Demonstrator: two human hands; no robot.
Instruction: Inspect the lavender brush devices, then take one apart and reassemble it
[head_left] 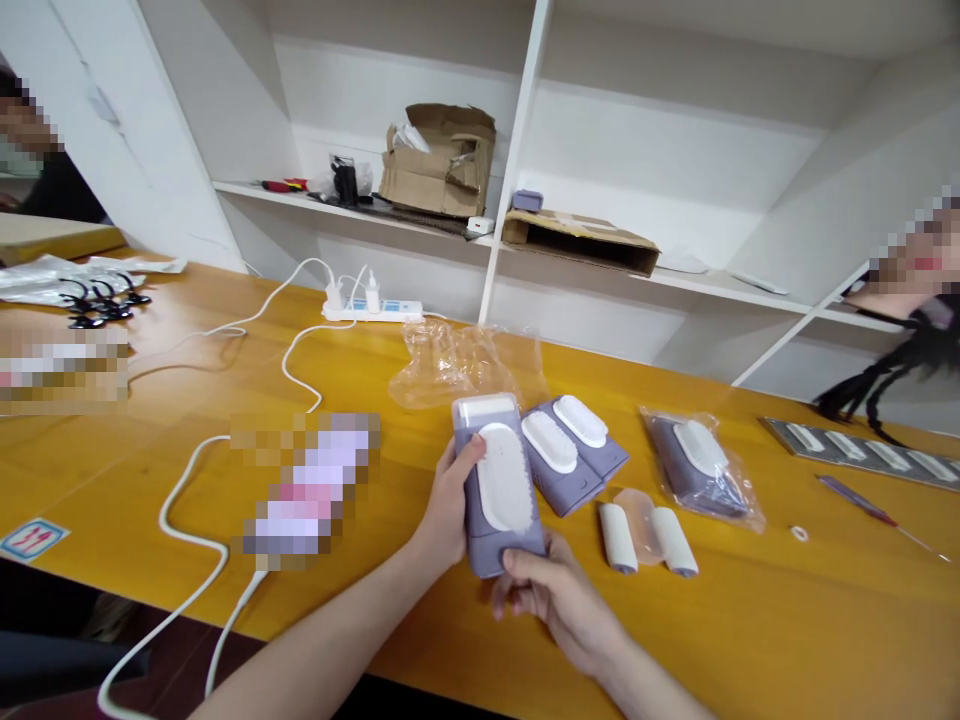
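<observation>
I hold a purple rectangular device (496, 490) with a white oval pad on its face, just above the yellow table (787, 620). My left hand (448, 505) grips its left side, thumb on the upper edge. My right hand (551, 595) is closed around its bottom end. Two more purple devices (574, 450) of the same kind lie side by side right behind it. Another purple device in a clear bag (701, 465) lies further right. Two small white rollers (646, 540) rest on the table with a translucent pink cap between them.
An empty clear plastic bag (457, 365) lies behind the devices. A white power strip (371, 308) with white cables runs over the table's left half. A grey tray of white parts (862, 450) and a purple tool (862, 503) sit at the right. White shelves hold cardboard boxes (439, 160). People sit at both edges.
</observation>
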